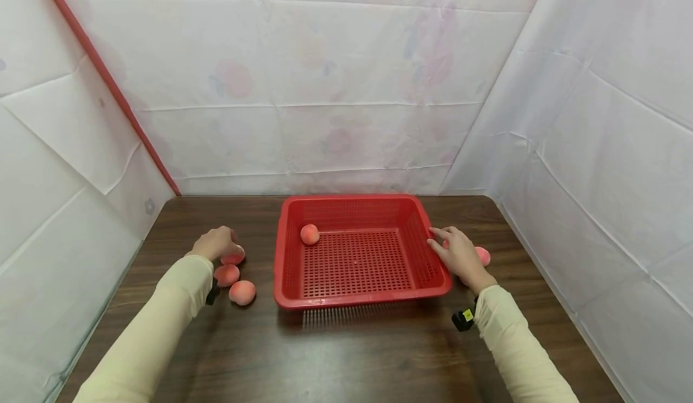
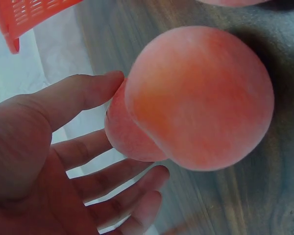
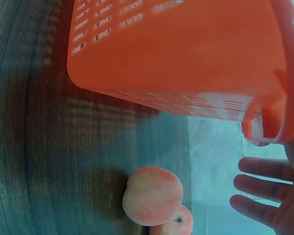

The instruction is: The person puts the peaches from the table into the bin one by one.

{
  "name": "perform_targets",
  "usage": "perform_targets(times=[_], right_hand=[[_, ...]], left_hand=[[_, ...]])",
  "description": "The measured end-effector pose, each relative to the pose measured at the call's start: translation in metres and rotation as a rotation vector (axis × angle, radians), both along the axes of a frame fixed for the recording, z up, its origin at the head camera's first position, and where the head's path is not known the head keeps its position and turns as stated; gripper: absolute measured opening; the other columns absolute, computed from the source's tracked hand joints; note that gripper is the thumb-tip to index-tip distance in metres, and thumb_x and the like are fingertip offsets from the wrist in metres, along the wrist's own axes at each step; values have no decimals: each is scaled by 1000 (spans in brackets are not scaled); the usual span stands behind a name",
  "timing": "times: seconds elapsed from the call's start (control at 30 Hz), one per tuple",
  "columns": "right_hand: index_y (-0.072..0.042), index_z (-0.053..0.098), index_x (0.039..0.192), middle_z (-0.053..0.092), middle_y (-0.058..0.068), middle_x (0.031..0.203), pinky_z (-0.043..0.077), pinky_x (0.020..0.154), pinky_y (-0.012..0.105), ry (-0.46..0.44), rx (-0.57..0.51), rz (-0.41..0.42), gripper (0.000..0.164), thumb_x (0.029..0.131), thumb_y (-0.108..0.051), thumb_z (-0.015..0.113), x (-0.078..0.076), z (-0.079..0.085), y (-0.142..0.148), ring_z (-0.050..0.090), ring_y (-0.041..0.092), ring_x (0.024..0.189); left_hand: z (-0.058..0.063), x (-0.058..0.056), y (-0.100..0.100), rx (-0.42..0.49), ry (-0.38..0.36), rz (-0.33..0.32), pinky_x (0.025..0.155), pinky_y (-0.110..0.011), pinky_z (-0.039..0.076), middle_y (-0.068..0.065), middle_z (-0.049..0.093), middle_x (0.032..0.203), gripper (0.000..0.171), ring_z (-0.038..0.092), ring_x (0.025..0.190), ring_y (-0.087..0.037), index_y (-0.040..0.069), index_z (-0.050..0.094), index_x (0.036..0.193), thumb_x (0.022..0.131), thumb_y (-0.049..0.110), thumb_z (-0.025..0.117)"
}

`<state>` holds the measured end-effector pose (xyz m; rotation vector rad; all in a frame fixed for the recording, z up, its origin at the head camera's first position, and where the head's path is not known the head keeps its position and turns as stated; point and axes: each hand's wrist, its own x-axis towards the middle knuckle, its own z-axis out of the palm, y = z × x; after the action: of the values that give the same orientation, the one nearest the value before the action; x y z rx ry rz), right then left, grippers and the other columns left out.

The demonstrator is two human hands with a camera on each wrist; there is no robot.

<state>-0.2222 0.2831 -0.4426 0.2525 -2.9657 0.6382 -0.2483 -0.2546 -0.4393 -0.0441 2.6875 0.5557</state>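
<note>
A red plastic basket (image 1: pixel 357 302) stands mid-table with one peach (image 1: pixel 310 234) in its back left corner. To its left, my left hand (image 1: pixel 213 244) reaches down over the farthest of three peaches and holds that peach (image 2: pixel 130 132) between thumb and fingers. A nearer peach (image 2: pixel 201 98) partly covers it in the left wrist view. My right hand (image 1: pixel 459 252) grips the basket's right rim with thumb and forefinger, the other fingers stretched out beside it. The rim hides part of this hand in the right wrist view.
Closest to me on the left lies another peach (image 1: pixel 242 293). Right of the basket, two peaches sit together, one in front (image 3: pixel 153 196) and one behind (image 3: pixel 176 223). White patterned cloth (image 1: pixel 346 90) hangs behind and at both sides of the brown wooden table (image 1: pixel 346 361).
</note>
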Motion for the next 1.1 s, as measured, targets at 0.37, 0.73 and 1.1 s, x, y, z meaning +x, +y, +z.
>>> perform_targets(times=[0.37, 0.73, 1.1], right_hand=[[-6, 59, 134, 61, 21, 117, 49, 84, 51, -7, 4, -4, 46, 97, -33, 58, 2, 3, 1, 58, 38, 104], [-4, 59, 133, 61, 22, 116, 49, 84, 52, 9, 16, 0, 45, 97, -30, 59, 2, 4, -1, 59, 38, 103], [-6, 61, 132, 62, 22, 114, 50, 82, 51, 25, 13, -2, 44, 96, -30, 61, 1, 0, -2, 60, 36, 99]], left_hand=[[0, 4, 0, -1, 27, -6, 74, -44, 50, -17, 68, 95, 39, 61, 84, -29, -4, 64, 105, 79, 25, 68], [0, 2, -3, 1, 51, 7, 76, -48, 51, -21, 67, 100, 42, 63, 90, -34, -4, 63, 108, 82, 28, 68], [10, -2, -2, -2, 153, 20, 73, -46, 51, -20, 69, 100, 40, 64, 87, -33, -3, 66, 106, 83, 30, 66]])
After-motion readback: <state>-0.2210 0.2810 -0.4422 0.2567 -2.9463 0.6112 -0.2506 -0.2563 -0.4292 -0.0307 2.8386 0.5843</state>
